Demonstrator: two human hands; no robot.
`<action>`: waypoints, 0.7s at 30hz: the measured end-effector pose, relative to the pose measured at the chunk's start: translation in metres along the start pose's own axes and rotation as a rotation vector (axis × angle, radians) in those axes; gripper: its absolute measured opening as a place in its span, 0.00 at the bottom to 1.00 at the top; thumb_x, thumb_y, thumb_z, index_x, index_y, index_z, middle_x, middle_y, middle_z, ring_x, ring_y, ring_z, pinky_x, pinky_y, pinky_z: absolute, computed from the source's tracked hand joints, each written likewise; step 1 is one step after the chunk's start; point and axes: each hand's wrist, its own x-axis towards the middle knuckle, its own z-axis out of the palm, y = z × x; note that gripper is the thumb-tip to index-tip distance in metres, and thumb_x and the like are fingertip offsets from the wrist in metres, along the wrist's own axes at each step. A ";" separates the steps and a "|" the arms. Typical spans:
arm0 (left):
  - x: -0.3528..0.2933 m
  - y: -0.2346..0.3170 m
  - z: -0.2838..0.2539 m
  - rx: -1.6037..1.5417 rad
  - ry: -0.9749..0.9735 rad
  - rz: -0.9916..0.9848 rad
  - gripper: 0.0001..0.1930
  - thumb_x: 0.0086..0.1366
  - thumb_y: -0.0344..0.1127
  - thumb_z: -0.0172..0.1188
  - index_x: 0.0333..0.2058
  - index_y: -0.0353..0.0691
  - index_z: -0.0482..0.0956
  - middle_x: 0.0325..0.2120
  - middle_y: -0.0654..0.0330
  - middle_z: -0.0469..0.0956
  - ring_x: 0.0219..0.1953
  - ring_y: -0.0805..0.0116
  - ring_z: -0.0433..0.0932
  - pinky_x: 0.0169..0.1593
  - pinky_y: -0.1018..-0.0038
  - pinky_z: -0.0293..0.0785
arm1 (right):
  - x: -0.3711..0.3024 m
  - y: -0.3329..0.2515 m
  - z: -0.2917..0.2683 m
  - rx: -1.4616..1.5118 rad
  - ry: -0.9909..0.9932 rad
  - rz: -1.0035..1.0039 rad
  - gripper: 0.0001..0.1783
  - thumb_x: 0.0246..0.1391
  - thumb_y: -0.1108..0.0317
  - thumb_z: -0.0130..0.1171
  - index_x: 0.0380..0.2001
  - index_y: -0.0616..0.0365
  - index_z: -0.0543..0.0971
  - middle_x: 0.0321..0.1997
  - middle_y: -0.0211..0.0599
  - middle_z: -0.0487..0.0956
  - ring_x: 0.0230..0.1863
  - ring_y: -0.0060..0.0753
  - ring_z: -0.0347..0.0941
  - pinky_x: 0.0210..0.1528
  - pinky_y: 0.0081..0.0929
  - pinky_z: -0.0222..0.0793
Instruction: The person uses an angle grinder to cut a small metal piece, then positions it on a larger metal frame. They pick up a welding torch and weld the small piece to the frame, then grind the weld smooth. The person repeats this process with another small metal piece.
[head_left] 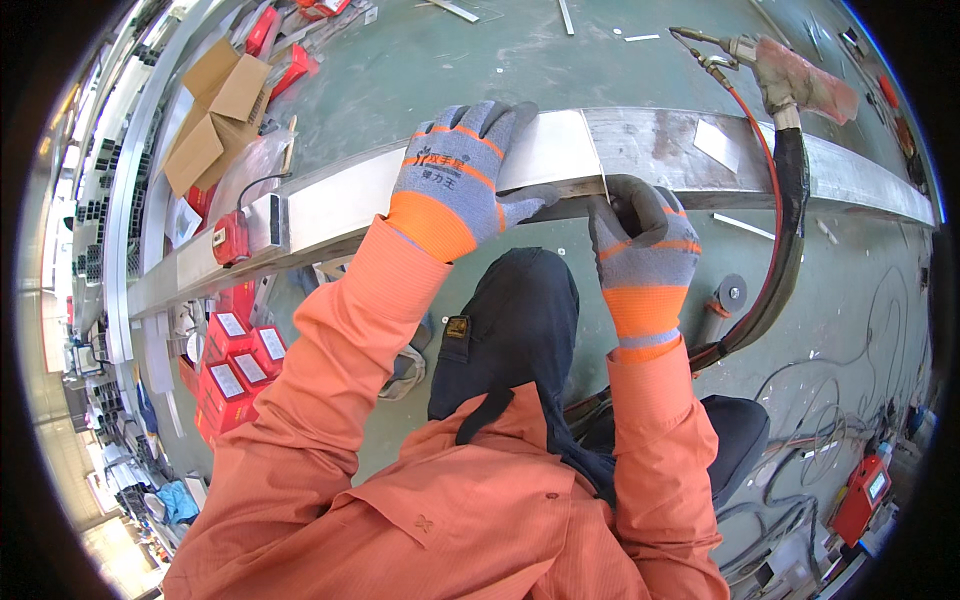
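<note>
A long silvery metal beam (pixel 340 200) runs from left to right in front of me. My left hand (pixel 455 170), in a grey glove with an orange cuff, wraps over it, fingers on top and thumb along the near edge. Beside that hand, a pale flat face (pixel 555 145) of the metal ends at a thin line crossing the beam. My right hand (pixel 645 240), gloved alike, is closed at the near edge by this line; what its fingertips pinch is hidden. A loose pale plate (pixel 716 145) lies on the beam further right.
A red tape measure (pixel 230 240) sits on the beam's left part. A torch-like tool (pixel 790 75) with a thick black hose (pixel 793 190) stands right. An angle grinder (pixel 728 295) is on the floor. Red boxes (pixel 235 375) and an open cardboard box (pixel 215 115) lie left.
</note>
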 end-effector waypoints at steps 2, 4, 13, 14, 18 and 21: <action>0.001 -0.001 0.000 -0.066 -0.019 -0.007 0.48 0.54 0.65 0.75 0.70 0.50 0.73 0.64 0.49 0.75 0.62 0.43 0.75 0.67 0.49 0.70 | 0.001 0.004 -0.002 -0.006 -0.018 -0.031 0.09 0.58 0.72 0.71 0.42 0.62 0.88 0.30 0.41 0.85 0.29 0.31 0.84 0.35 0.28 0.78; 0.002 0.000 -0.004 -0.065 -0.031 -0.016 0.48 0.54 0.65 0.75 0.71 0.49 0.73 0.65 0.49 0.75 0.64 0.42 0.74 0.68 0.49 0.69 | 0.004 0.008 0.000 -0.005 -0.041 -0.055 0.09 0.58 0.72 0.71 0.42 0.62 0.88 0.29 0.41 0.84 0.29 0.32 0.84 0.36 0.29 0.78; 0.008 0.004 -0.009 0.001 -0.104 -0.062 0.49 0.57 0.65 0.73 0.72 0.48 0.71 0.68 0.48 0.72 0.68 0.42 0.71 0.71 0.48 0.65 | 0.026 0.009 0.001 -0.095 -0.149 -0.022 0.08 0.56 0.68 0.70 0.39 0.56 0.88 0.32 0.48 0.86 0.35 0.56 0.83 0.39 0.44 0.77; 0.009 0.006 -0.011 0.026 -0.132 -0.062 0.48 0.60 0.68 0.69 0.73 0.48 0.70 0.69 0.49 0.72 0.69 0.42 0.70 0.71 0.49 0.65 | 0.025 0.008 0.001 -0.073 -0.147 -0.001 0.08 0.56 0.68 0.70 0.39 0.56 0.88 0.32 0.48 0.86 0.35 0.56 0.83 0.38 0.43 0.77; 0.004 0.003 -0.008 0.097 -0.111 -0.067 0.48 0.63 0.70 0.66 0.74 0.48 0.68 0.70 0.51 0.71 0.71 0.42 0.69 0.72 0.49 0.65 | 0.017 0.003 -0.004 0.003 -0.135 0.034 0.08 0.57 0.67 0.71 0.39 0.56 0.88 0.31 0.47 0.86 0.33 0.53 0.83 0.38 0.40 0.77; 0.006 0.002 -0.012 0.051 -0.141 -0.061 0.49 0.63 0.70 0.67 0.74 0.46 0.68 0.71 0.51 0.70 0.71 0.42 0.69 0.72 0.49 0.64 | 0.007 0.011 -0.018 0.104 -0.076 0.121 0.12 0.59 0.68 0.72 0.43 0.63 0.88 0.33 0.39 0.87 0.32 0.36 0.83 0.36 0.31 0.77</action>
